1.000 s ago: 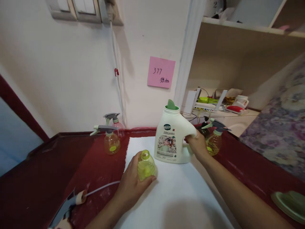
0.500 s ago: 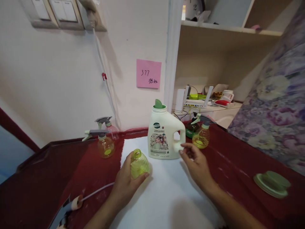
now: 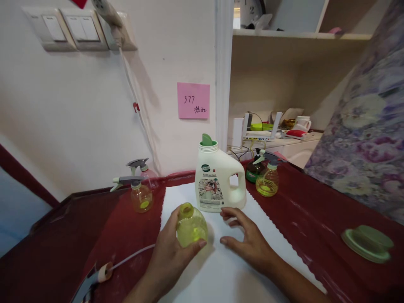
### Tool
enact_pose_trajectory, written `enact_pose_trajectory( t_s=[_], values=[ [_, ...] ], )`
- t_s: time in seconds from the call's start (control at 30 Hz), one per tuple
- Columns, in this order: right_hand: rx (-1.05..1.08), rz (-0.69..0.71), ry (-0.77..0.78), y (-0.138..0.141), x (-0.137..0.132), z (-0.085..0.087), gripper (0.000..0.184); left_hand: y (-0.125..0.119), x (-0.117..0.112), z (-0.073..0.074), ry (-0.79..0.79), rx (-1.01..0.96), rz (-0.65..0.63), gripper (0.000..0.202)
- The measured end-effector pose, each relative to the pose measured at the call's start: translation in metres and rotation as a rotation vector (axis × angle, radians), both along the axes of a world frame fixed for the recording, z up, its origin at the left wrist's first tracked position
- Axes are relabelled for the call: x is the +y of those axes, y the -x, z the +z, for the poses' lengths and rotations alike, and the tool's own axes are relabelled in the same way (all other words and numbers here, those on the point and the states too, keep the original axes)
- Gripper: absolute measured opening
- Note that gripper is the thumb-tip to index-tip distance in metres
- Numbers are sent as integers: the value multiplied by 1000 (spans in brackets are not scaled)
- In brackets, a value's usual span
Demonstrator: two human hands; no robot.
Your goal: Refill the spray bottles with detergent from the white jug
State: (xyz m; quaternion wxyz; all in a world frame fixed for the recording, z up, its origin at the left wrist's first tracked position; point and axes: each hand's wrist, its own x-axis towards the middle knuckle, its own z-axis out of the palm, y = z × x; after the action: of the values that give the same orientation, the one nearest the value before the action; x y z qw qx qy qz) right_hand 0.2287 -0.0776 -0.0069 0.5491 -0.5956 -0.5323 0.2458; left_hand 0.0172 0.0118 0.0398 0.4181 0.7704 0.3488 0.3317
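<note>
White cloth (image 3: 227, 277) lies over a dark red table cover (image 3: 284, 219), against a white wall (image 3: 78, 105) bearing a pink note (image 3: 193, 100). Left hand (image 3: 167, 256) closes around a yellow-green plastic bottle (image 3: 192, 226) over the cloth. Right hand (image 3: 248, 240) is open, fingers spread, holding nothing, just short of a white detergent jug (image 3: 217, 176).

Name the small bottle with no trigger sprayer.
The yellow-green bottle in the left hand: its neck is bare, while the bottles standing on the red cloth wear grey sprayers.
</note>
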Motion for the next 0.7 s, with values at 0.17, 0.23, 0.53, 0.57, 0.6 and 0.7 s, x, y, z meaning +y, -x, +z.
enact_pose_trajectory(
  t_s=[0.17,0.23,0.53,0.57,0.6,0.7],
  values=[
    [-135,169,29,15,-5,-4,84,-8,-14,-2,-33,12,-208,67],
    [-154,211,37,19,-7,-5,85,-9,-16,-6,-18,-5,-250,68],
    [-111,371,10,19,-9,3,102,-9,-14,-19,33,-12,-271,69],
    [-113,373,-3,20,-9,4,100,-9,-13,-20,31,-8,-269,70],
    [-118,370,-11,20,-9,4,99,-9,-12,-21,33,-2,-270,71],
    [-149,359,-18,20,-9,3,96,-8,-10,-21,75,5,-278,73]
  ],
)
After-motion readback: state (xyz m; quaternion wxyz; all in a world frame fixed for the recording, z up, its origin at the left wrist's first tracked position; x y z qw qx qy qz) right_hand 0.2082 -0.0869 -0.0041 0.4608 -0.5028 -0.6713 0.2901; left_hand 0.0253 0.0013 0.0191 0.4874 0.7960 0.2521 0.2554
